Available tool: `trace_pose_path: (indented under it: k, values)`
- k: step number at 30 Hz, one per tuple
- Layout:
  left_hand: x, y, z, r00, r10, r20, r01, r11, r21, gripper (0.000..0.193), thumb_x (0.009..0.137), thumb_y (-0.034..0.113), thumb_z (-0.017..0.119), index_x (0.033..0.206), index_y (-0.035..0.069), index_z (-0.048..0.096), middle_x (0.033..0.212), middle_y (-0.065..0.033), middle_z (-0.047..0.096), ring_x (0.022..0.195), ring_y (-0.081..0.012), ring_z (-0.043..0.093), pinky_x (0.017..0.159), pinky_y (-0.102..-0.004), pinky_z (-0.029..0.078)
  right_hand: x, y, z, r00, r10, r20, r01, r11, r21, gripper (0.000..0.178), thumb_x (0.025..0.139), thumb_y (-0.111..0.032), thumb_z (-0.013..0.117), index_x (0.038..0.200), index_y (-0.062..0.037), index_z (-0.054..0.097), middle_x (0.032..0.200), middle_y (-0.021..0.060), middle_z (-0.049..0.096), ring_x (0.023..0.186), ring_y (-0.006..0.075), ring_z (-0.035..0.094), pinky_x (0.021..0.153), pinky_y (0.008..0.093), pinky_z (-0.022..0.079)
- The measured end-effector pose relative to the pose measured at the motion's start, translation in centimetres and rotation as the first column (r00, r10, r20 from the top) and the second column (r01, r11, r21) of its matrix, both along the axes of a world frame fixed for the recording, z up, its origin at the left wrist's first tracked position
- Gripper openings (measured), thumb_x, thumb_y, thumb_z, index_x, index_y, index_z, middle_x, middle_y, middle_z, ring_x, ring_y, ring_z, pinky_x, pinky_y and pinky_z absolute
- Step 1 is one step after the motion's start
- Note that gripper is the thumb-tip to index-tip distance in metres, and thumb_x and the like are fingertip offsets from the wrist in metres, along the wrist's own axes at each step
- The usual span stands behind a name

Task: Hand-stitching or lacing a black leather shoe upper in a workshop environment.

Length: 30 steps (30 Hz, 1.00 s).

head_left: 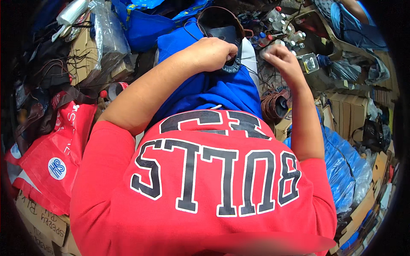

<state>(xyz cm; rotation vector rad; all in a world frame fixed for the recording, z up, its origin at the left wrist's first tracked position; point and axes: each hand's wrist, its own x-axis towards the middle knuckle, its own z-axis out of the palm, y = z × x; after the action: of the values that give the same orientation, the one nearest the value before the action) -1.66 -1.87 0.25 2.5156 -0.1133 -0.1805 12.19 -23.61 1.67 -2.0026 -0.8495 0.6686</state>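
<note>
On my lap, over the blue shorts (205, 87), rests a dark shoe-like piece (226, 35) with a brown rim curving along its far side. My left hand (212, 53) is closed in a fist above its near part, and what the fingers hold is hidden. A ribbed dark edge (232, 68) shows just below that hand. Raised to the right, apart from the piece, my right hand (282, 62) has its fingers pinched together. Thin pale strands run between the two hands; I cannot make out whether either hand grips them.
Several small bottles (279, 25) crowd the far right, near a clear container (308, 63). A coil of brown cord (274, 104) lies below my right hand. A red bag (64, 145) and plastic-wrapped cardboard (109, 40) stand at left; blue plastic sheeting (335, 164) lies at right.
</note>
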Motion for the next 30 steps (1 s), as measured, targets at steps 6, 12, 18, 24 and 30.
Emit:
trace_pose_path:
  k: [6,12,18,24,30]
  values:
    - [0.1,-0.2,0.0,0.999,-0.007,0.035,0.007,1.0,0.003,0.013,0.084,0.016,0.057,0.092,0.006,0.06,0.082,-0.0164,0.064,0.08,-0.0362,0.062,0.069,-0.0441,0.048,1.8,0.7,-3.3,0.775,0.003,0.631,0.091,0.989,-0.116,0.014,0.079,-0.019,0.065,0.085,-0.0073,0.068,0.095,0.0095,0.061,0.095,0.0275,0.059,0.079,0.0378,0.047]
    - [0.0,0.4,-0.8,0.987,-0.096,0.13,0.086,0.993,0.08,0.011,0.083,0.015,0.056,0.089,0.006,0.058,0.077,-0.0175,0.062,0.077,-0.0361,0.061,0.066,-0.0454,0.047,-3.6,3.9,1.8,0.525,0.556,0.645,-0.304,0.83,-0.468,0.01,0.084,-0.021,0.057,0.086,-0.0119,0.061,0.087,0.0065,0.064,0.087,0.0266,0.06,0.082,0.0385,0.039]
    - [-1.3,1.7,-0.3,0.963,-0.182,0.2,0.155,0.977,0.143,0.008,0.082,0.014,0.055,0.086,0.007,0.055,0.072,-0.0161,0.059,0.073,-0.0358,0.059,0.065,-0.0457,0.046,-3.2,3.8,0.9,0.525,0.626,0.577,-0.345,0.776,-0.528,0.008,0.084,-0.014,0.052,0.092,-0.0135,0.055,0.079,0.0071,0.064,0.086,0.0258,0.061,0.078,0.0405,0.039]
    - [-9.4,11.3,0.7,0.944,0.164,0.288,-0.204,0.972,0.113,0.007,0.083,0.008,0.059,0.087,0.004,0.055,0.072,-0.0113,0.056,0.068,-0.0269,0.056,0.063,-0.0354,0.044,0.8,-4.0,-0.5,0.935,0.162,0.315,0.03,0.849,-0.528,0.006,0.082,-0.014,0.064,0.084,-0.0084,0.062,0.078,0.006,0.066,0.067,0.0217,0.057,0.072,0.0301,0.044]
    - [-6.2,6.7,9.3,0.872,0.292,0.393,0.002,0.8,-0.599,0.008,0.086,0.009,0.063,0.081,0.002,0.063,0.08,-0.0026,0.061,0.074,-0.0086,0.057,0.071,-0.0233,0.045,0.9,1.1,2.6,0.99,-0.012,-0.139,0.093,0.796,0.599,0.015,0.086,-0.012,0.064,0.096,-0.0005,0.064,0.089,0.0044,0.062,0.088,0.0121,0.058,0.08,0.0252,0.045]
